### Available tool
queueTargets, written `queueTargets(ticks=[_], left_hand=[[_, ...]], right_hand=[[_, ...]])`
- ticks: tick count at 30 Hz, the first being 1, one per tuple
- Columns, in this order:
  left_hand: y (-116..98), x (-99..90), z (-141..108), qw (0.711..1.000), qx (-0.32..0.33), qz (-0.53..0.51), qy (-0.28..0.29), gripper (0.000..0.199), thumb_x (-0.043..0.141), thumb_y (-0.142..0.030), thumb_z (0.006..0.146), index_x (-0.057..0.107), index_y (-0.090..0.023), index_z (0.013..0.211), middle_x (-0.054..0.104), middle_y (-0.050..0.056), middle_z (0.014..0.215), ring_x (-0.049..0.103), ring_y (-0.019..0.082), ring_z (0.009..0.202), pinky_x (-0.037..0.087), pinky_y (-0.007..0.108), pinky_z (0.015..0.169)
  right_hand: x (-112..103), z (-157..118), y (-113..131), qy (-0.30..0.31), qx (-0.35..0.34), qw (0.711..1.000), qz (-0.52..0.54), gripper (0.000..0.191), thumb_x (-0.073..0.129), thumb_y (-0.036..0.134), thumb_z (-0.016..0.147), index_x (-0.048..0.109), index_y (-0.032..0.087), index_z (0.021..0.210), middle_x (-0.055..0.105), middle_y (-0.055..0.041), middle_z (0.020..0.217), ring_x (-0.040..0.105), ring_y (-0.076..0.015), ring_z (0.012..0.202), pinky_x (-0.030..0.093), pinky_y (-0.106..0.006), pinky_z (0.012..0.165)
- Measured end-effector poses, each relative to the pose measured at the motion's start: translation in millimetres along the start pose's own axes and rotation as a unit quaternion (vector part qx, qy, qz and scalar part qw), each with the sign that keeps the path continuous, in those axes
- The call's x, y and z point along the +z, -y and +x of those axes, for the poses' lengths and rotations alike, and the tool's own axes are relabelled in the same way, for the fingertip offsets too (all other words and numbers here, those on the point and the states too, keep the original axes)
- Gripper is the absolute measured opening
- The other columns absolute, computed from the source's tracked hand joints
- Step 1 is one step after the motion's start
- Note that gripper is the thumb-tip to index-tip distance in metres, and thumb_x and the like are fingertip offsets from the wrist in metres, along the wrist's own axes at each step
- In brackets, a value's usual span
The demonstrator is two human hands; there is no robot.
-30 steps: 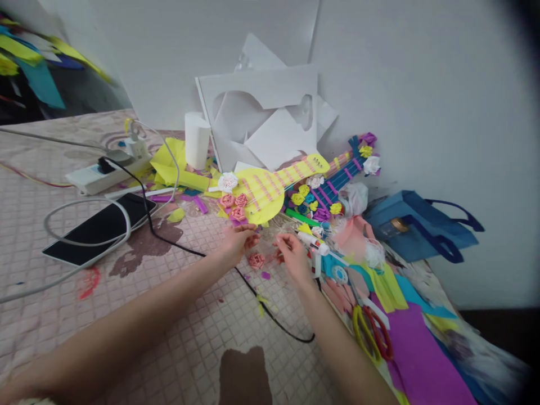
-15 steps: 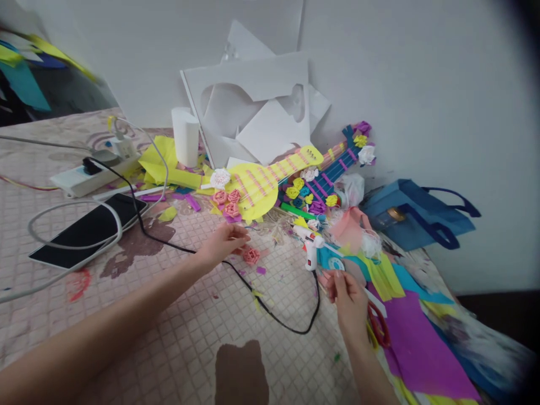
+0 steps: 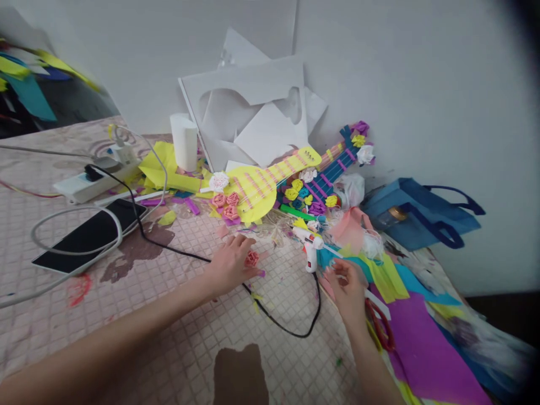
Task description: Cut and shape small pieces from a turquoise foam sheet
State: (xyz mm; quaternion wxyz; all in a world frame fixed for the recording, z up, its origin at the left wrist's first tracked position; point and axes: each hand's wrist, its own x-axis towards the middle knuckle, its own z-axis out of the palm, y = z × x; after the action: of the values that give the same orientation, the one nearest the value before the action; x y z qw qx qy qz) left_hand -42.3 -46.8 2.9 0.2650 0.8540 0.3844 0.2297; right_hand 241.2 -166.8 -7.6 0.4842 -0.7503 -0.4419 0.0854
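My left hand (image 3: 231,263) reaches over the tabletop with its thumb and fingers spread around a pink paper rose (image 3: 252,259). The rose lies on the table, partly covered by the hand; whether the fingertips touch it is unclear. My right hand (image 3: 348,284) hovers at the right, fingers loosely curled and apart, with nothing visible in them. Just left of it is a white glue gun (image 3: 311,256), with a black cord (image 3: 280,323) looping across the table. Behind lies a yellow paper lute (image 3: 257,191) with pink strips and several pink roses (image 3: 231,203).
A blue paper guitar (image 3: 329,177) with paper flowers leans behind. Cut white boards (image 3: 253,79) stand against the wall. A tablet (image 3: 90,233) and power strip (image 3: 80,185) lie left. Red-handled scissors (image 3: 382,326), purple paper (image 3: 426,349) and a blue bag (image 3: 422,214) are right.
My left hand has opened and moved slightly right and down around the pink rose. My right hand's fingers have loosened and parted. The glue gun has stayed in place.
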Motion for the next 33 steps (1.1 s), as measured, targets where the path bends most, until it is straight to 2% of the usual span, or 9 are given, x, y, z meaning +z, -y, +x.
queueTargets(ticks=[4, 8, 13, 16, 21, 24, 26, 28, 33], left_hand=[[-2, 8.0, 2, 0.999, -0.001, 0.039, 0.015, 0.043, 0.065, -0.027, 0.075, 0.053, -0.015, 0.115, 0.057, 0.015, 0.111, 0.052, 0.032, 0.105, 0.045, 0.044, 0.087], [-2, 9.0, 4, 1.0, -0.009, 0.018, 0.02, 0.038, 0.06, -0.017, 0.075, 0.053, -0.018, 0.113, 0.058, 0.012, 0.109, 0.055, 0.027, 0.101, 0.045, 0.04, 0.087], [2, 2.2, 5, 0.997, -0.027, -0.069, -0.029, 0.034, 0.063, -0.019, 0.073, 0.058, -0.018, 0.107, 0.06, 0.012, 0.106, 0.058, 0.027, 0.097, 0.045, 0.039, 0.085], [6, -4.2, 7, 0.977, -0.06, -0.199, -0.058, 0.032, 0.069, -0.022, 0.07, 0.062, -0.018, 0.101, 0.065, 0.009, 0.094, 0.061, 0.022, 0.085, 0.047, 0.032, 0.076], [12, -18.0, 15, 0.871, -0.18, -0.454, -0.05, 0.029, 0.077, -0.03, 0.067, 0.066, -0.015, 0.089, 0.067, 0.006, 0.082, 0.061, 0.015, 0.073, 0.045, 0.022, 0.063], [18, -24.8, 20, 0.775, -0.254, -0.579, -0.012, 0.021, 0.074, -0.033, 0.072, 0.068, -0.016, 0.082, 0.066, 0.004, 0.078, 0.059, 0.011, 0.068, 0.044, 0.019, 0.061], [20, -27.7, 22, 0.699, -0.298, -0.65, 0.006, 0.017, 0.07, -0.032, 0.076, 0.067, -0.016, 0.076, 0.066, 0.004, 0.075, 0.06, 0.01, 0.065, 0.045, 0.019, 0.06], [21, -29.7, 24, 0.643, -0.332, -0.69, 0.017, 0.018, 0.067, -0.032, 0.08, 0.066, -0.015, 0.072, 0.066, 0.004, 0.074, 0.061, 0.01, 0.064, 0.047, 0.02, 0.059], [14, -33.6, 27, 0.593, -0.375, -0.713, 0.025, 0.029, 0.058, -0.034, 0.087, 0.062, -0.015, 0.065, 0.066, 0.007, 0.075, 0.064, 0.012, 0.066, 0.048, 0.02, 0.055]], right_hand=[[10, 15, -8, 0.05, -0.056, 0.992, -0.097, 0.052, 0.063, 0.051, 0.074, 0.056, 0.017, 0.113, 0.059, -0.0113, 0.101, 0.057, -0.0237, 0.092, 0.05, -0.034, 0.07], [22, 28, -3, 0.105, -0.087, 0.983, -0.124, 0.044, 0.06, 0.047, 0.076, 0.061, 0.015, 0.106, 0.065, -0.0106, 0.09, 0.06, -0.0241, 0.083, 0.049, -0.036, 0.071], [30, 39, 4, 0.164, -0.082, 0.973, -0.138, 0.04, 0.058, 0.048, 0.076, 0.065, 0.014, 0.095, 0.07, -0.0108, 0.085, 0.062, -0.0251, 0.077, 0.048, -0.036, 0.072], [35, 41, 6, 0.178, -0.089, 0.97, -0.143, 0.04, 0.058, 0.048, 0.076, 0.065, 0.013, 0.094, 0.07, -0.0104, 0.083, 0.062, -0.0249, 0.075, 0.047, -0.035, 0.071], [41, 40, 9, 0.16, -0.07, 0.977, -0.124, 0.033, 0.056, 0.047, 0.076, 0.062, 0.015, 0.071, 0.059, -0.0023, 0.057, 0.053, -0.0184, 0.056, 0.041, -0.029, 0.055], [41, 33, 22, 0.155, -0.028, 0.986, -0.051, 0.035, 0.056, 0.051, 0.077, 0.056, 0.018, 0.064, 0.051, 0.0016, 0.05, 0.047, -0.0146, 0.048, 0.037, -0.026, 0.048], [41, 25, 36, 0.176, -0.005, 0.984, -0.002, 0.037, 0.055, 0.052, 0.079, 0.053, 0.019, 0.062, 0.047, 0.0026, 0.048, 0.044, -0.0129, 0.045, 0.036, -0.025, 0.045], [41, 16, 51, 0.2, -0.013, 0.979, 0.022, 0.035, 0.055, 0.049, 0.079, 0.054, 0.019, 0.063, 0.047, 0.0026, 0.049, 0.042, -0.0123, 0.046, 0.035, -0.024, 0.045], [44, -3, 81, 0.254, -0.056, 0.965, 0.046, 0.027, 0.056, 0.042, 0.08, 0.06, 0.018, 0.07, 0.048, 0.0019, 0.055, 0.042, -0.0123, 0.05, 0.035, -0.023, 0.047]])
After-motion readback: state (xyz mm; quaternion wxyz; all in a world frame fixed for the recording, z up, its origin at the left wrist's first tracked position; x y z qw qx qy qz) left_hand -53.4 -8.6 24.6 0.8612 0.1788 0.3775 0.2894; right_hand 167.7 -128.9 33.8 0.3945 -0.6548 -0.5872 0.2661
